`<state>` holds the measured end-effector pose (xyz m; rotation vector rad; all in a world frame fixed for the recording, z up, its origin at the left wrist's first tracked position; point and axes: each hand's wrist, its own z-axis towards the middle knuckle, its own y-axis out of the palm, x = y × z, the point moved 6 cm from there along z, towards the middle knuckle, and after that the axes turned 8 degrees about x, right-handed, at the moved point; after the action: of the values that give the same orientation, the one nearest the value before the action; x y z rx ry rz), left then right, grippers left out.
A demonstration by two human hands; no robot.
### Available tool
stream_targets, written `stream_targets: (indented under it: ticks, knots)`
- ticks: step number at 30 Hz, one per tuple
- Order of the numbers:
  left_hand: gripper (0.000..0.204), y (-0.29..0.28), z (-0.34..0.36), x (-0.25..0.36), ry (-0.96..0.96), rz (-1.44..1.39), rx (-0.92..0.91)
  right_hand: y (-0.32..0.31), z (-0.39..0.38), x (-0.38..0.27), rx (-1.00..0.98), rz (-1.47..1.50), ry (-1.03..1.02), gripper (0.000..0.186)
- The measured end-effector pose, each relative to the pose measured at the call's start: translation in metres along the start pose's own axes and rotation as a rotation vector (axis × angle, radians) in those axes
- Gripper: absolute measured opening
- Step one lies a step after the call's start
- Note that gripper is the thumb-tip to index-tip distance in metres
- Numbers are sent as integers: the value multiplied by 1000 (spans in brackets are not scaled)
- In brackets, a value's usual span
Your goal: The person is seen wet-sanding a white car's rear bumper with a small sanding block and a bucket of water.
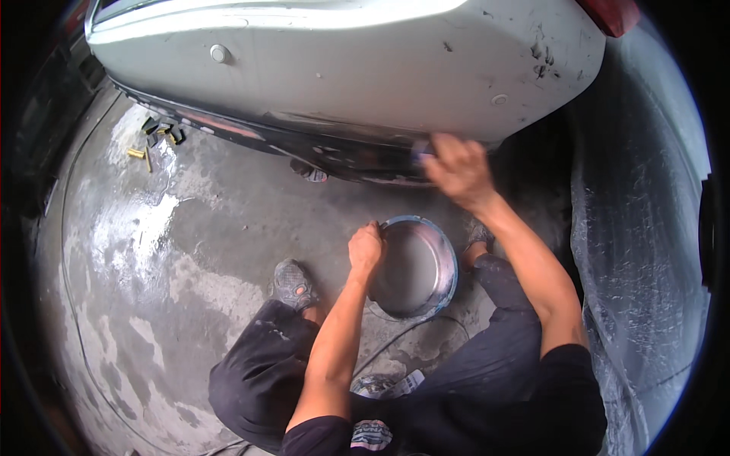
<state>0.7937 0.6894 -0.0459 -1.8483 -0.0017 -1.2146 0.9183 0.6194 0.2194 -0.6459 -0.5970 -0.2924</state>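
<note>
My left hand (367, 247) is closed over the left rim of a round metal basin (454, 266) with a blue edge. Greyish, cloudy liquid appears to fill the bottom of the basin, which is between my feet. Ahead and to the right, my right hand (460, 171) is smeared by motion. Its fingers press a small bluish-purple object (420, 152) against the black lower edge of a car bumper (342, 148). The kind of that object is too blurred to tell. Above the black strip, the bumper is silver-grey with dark scuffs at the upper right.
Clear plastic sheeting (635, 251) hangs along the right side. Several small black and yellow pieces (161, 135) lie on the wet concrete floor (205, 235) at the far left. A thin hose or cable (72, 304) curves down the left, and another passes below the basin.
</note>
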Motion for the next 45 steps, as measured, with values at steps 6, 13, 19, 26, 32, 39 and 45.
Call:
stream_targets:
  ticks: [6,13,19,26,32,39,45]
  knots:
    - [26,10,4,14,67,53,37,28,41,-49,74,-22,41,20]
    - [26,-3,0,8,77,140,88,-12,-84,24,-28,96,635,40]
    - [33,9,1,30,104,172,78,-2,-72,-8,322,251,988,34]
    - [36,2,-2,31,176,176,68,-29,-129,61,412,56,1358,31]
    - [35,3,-1,30,107,313,35,-14,-134,50,459,101,1418,28]
    - [38,6,1,37,320,389,42,-3,-170,97,664,100,1551,21]
    - [39,15,-5,43,245,291,35,29,-230,166,541,90,1699,27]
